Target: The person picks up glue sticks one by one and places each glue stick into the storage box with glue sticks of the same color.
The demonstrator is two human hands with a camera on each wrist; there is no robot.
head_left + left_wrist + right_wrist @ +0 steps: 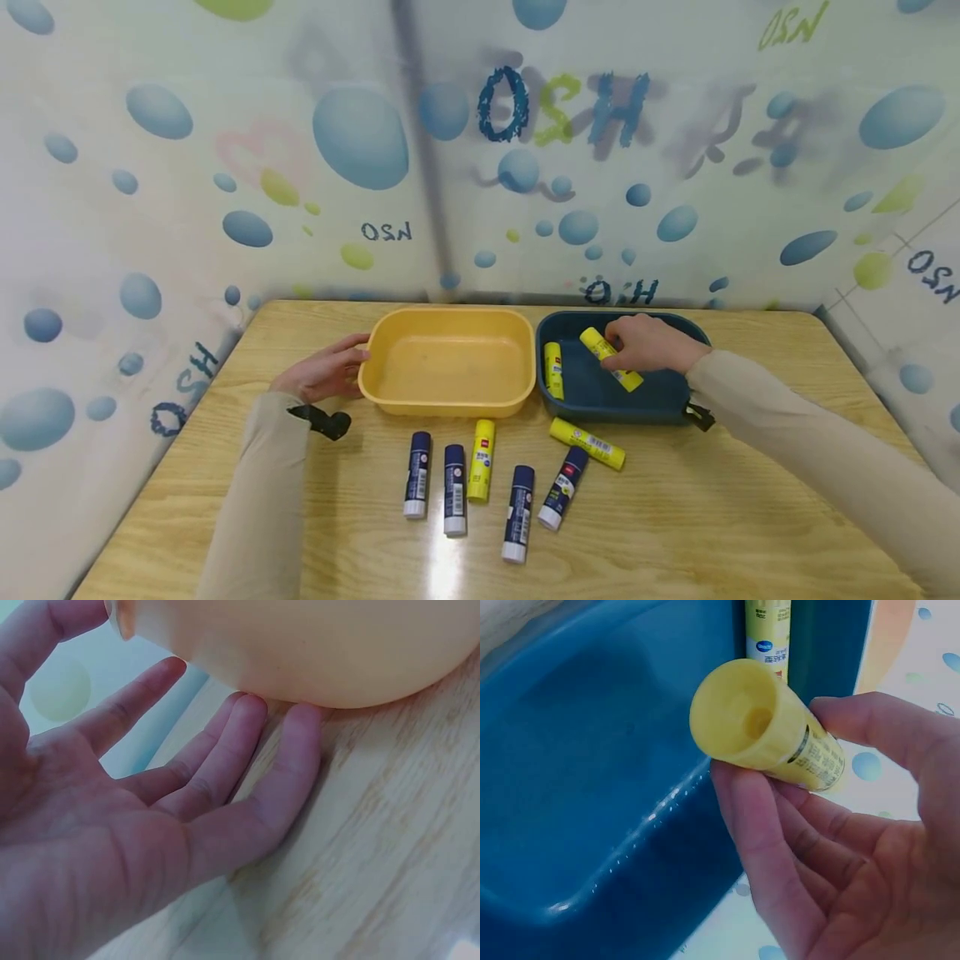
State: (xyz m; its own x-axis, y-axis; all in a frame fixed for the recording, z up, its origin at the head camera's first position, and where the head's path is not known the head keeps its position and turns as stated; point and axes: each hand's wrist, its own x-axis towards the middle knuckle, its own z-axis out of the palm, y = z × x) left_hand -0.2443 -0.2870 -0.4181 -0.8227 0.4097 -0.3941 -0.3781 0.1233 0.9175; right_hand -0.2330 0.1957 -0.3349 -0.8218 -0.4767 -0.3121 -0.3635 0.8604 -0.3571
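Note:
My right hand (648, 340) pinches a yellow glue stick (611, 358) between thumb and fingers, over the dark blue bin (622, 412). In the right wrist view, the held glue stick (769, 724) is tilted, its hollow round end facing the camera. Another yellow glue stick (553, 371) lies inside the blue bin along its left wall. My left hand (326, 372) is at the left side of the orange-yellow bin (450, 410), which has nothing in it. In the left wrist view, the fingers (244, 724) are spread and lightly bent, with tips at the bin's wall and rim.
In front of the bins lie several navy glue sticks with white ends, one navy stick (454, 490) among them. A yellow glue stick (481, 461) lies between them, and another yellow one (587, 443) before the blue bin. Behind the wooden table (360, 550) hangs a patterned backdrop (480, 217).

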